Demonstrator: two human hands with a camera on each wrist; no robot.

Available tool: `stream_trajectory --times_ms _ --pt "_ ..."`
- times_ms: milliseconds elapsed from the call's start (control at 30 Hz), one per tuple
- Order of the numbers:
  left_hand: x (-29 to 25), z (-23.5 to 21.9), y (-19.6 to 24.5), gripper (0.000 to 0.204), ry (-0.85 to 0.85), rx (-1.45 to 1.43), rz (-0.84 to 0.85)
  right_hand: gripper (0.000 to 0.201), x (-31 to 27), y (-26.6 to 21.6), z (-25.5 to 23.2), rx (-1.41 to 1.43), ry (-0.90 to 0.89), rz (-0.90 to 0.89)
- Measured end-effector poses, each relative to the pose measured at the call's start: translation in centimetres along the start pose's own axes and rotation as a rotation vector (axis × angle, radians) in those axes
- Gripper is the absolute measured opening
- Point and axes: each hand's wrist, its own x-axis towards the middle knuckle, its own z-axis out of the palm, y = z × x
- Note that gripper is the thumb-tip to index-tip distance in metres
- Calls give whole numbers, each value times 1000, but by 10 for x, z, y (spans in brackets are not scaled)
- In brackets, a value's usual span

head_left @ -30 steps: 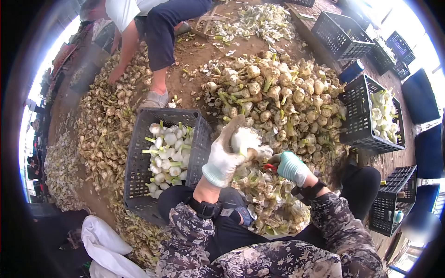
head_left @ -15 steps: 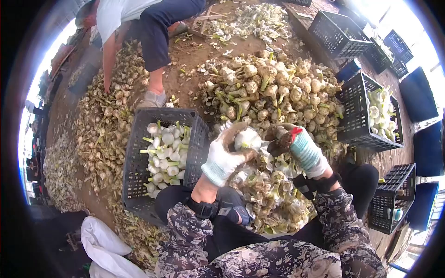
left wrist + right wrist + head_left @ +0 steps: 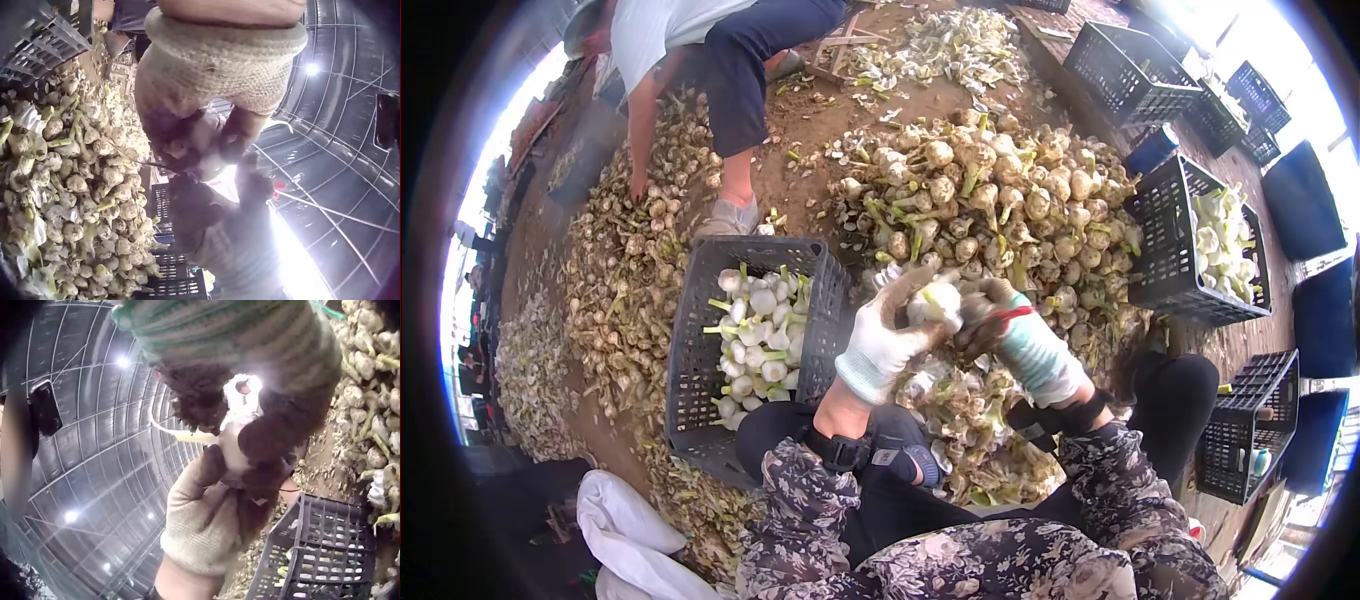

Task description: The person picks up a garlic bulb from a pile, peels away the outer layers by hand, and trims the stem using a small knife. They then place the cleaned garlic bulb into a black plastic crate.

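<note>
A pale garlic bulb (image 3: 938, 303) is between both hands, over the heap of husks. My left hand (image 3: 887, 335), in a white knit glove with soiled fingers, grips it from the left. My right hand (image 3: 1035, 345), in a white and green glove with dark, dirty fingers, pinches the bulb's other side. Across that hand lies the red handle (image 3: 1015, 313) of a small tool whose working end is hidden. In the right wrist view, thumb and fingers of both gloves surround the white bulb (image 3: 236, 444), and a pale stem (image 3: 194, 436) sticks out sideways.
A black crate (image 3: 832, 310) of cleaned bulbs stands left of my hands. Beyond them lies a large pile of unpeeled garlic (image 3: 1010, 190); loose husks (image 3: 990, 440) lie below. More crates (image 3: 1190, 250) line the right side. Another person (image 3: 735, 80) bends over garlic at upper left.
My right hand has risen from the lower right to the bulb and now pinches it, the red handle turned back across the glove. The left hand still holds the bulb in nearly the same place.
</note>
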Motion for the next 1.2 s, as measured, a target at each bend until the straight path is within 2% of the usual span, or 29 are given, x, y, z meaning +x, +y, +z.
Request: stream_trajectory --times_ms 33,67,100,167,233,300,333,367,433,467,500,567,600,633,667,733,767,800,833,867,900,967,1000,1033,1067,1100,1133,1167,1200 --pt "-1 -1 0 57 -2 114 -17 43 3 0 3 -240 46 -4" --pt "-2 -4 -2 57 -31 63 -15 35 7 3 -1 -187 4 39" --pt "-3 -3 0 57 -31 65 -16 31 11 14 -12 63 -82 -13" --pt "-6 1 7 58 -28 -109 -57 29 23 41 -33 79 -50 -20" --pt "-3 1 3 57 16 -165 -49 23 6 6 -15 182 -1 70" --pt "0 -1 -2 53 42 502 227 20 2 2 -9 -134 15 -46" --pt "-1 3 -3 52 49 441 139 19 5 11 -3 -317 93 -111" --pt "-1 4 0 52 43 443 139 19 8 16 -5 -314 98 -112" --pt "-4 2 4 55 -3 26 -57 17 14 26 -8 -357 162 -161" --pt "-6 4 5 54 -11 -92 -46 17 24 36 -15 -321 210 -52" --pt "-5 4 4 54 -14 -90 -43 17 27 44 -21 -321 212 -57" --pt "-2 1 -1 54 -20 -245 -72 21 26 46 -25 18 83 -132" --pt "-3 0 -3 54 -15 -248 -74 25 19 45 -21 419 -15 -179" --pt "-4 -2 -3 53 -12 -324 -76 25 15 40 -18 421 -15 -179" --pt "-3 -4 -2 53 -12 -398 -79 24 9 26 -12 559 -50 -27" --pt "-1 -6 -2 55 -52 -341 -79 25 1 12 7 248 28 11" --pt "-2 -7 -2 57 -86 -289 -80 25 -1 16 7 251 29 11" --pt "-3 -7 -1 57 -84 -287 -81 25 -3 21 5 372 -28 34" --pt "-5 -7 2 59 -164 -473 -88 26 -3 23 2 492 -88 57" --pt "-7 -6 6 61 -244 -657 -93 40 -3 16 -5 730 -334 42" --pt "-14 1 15 66 -209 -517 -28 40 -11 11 1 732 -337 42" --pt "-15 0 18 66 -290 -802 -73 41 -31 7 17 943 -64 121" --pt "-14 1 18 66 -291 -802 -75 40 -26 17 19 916 71 120" --pt "-10 3 16 65 -242 -631 -72 40 -20 21 15 916 73 117" --pt "-8 4 15 64 -193 -460 -67 37 -12 17 10 825 -26 113" --pt "-7 3 10 64 -195 -460 -66 35 -8 12 9 732 -125 112" --pt "-9 2 4 57 -183 -421 -44 29 -13 8 11 534 -37 81" --pt "-11 2 1 50 -169 -382 -24 29 -13 10 15 535 -37 87" --pt "-10 8 4 38 -30 -515 -101 27 -14 13 18 376 -36 13"
